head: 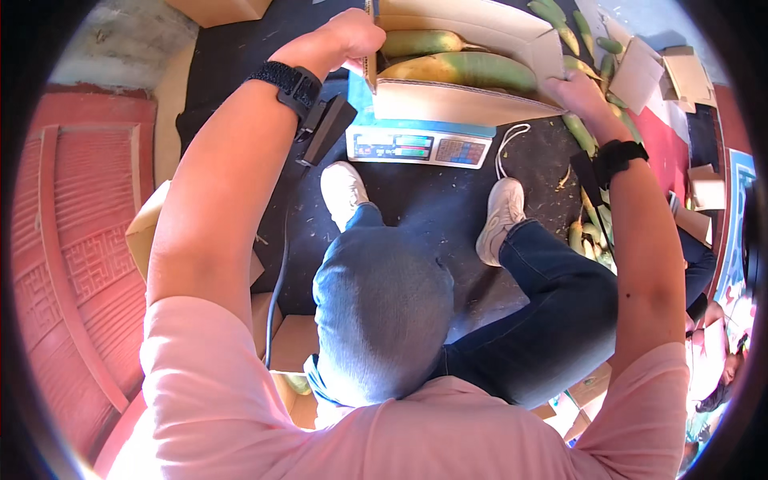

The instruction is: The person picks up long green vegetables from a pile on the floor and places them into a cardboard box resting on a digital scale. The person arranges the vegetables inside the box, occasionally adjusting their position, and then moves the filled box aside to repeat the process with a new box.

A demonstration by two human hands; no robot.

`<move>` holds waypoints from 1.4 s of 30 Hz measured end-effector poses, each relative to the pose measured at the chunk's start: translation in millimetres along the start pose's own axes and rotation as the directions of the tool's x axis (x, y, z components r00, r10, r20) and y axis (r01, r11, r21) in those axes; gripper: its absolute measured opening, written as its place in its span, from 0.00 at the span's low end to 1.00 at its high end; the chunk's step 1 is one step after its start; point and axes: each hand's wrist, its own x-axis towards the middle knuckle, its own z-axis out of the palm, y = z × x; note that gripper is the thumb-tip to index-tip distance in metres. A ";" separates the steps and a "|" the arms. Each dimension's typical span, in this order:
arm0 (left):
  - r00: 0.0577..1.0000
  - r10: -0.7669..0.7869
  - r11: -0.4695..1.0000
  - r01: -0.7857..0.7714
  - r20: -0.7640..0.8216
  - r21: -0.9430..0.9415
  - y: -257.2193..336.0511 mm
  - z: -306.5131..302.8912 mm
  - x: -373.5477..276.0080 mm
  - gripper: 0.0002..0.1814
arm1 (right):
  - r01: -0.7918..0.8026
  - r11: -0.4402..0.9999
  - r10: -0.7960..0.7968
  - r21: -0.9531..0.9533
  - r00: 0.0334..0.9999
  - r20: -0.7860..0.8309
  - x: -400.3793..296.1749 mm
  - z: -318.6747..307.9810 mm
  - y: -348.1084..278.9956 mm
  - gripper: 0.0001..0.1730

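An open cardboard box (pixel 444 102) rests on a digital weighing scale (pixel 420 146) with a lit display and a keypad. Inside lie green radishes: a large one (pixel 480 69) along the front and a slimmer one (pixel 423 42) behind it. My left hand (pixel 358 37) grips the raised left edge of the box, fingers partly hidden behind the cardboard. At the opposite end, my right hand (pixel 575 93) holds the box's right front corner. Both wrists wear black straps.
More green radishes (pixel 579 132) lie on the dark ground sheet (pixel 414 198) to the right. Cardboard flaps (pixel 639 75) are beyond them. A white cord loop (pixel 509 141) is beside the scale; a dark cable (pixel 282 270) runs along my left. Another person (pixel 708 360) is at far right.
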 end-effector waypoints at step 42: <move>0.992 0.121 0.553 -0.099 0.038 0.827 -171.3 96.9 -251.7 0.17 | 0.534 0.658 -0.477 0.531 0.841 -0.255 -193.8 -48.5 -107.0 0.21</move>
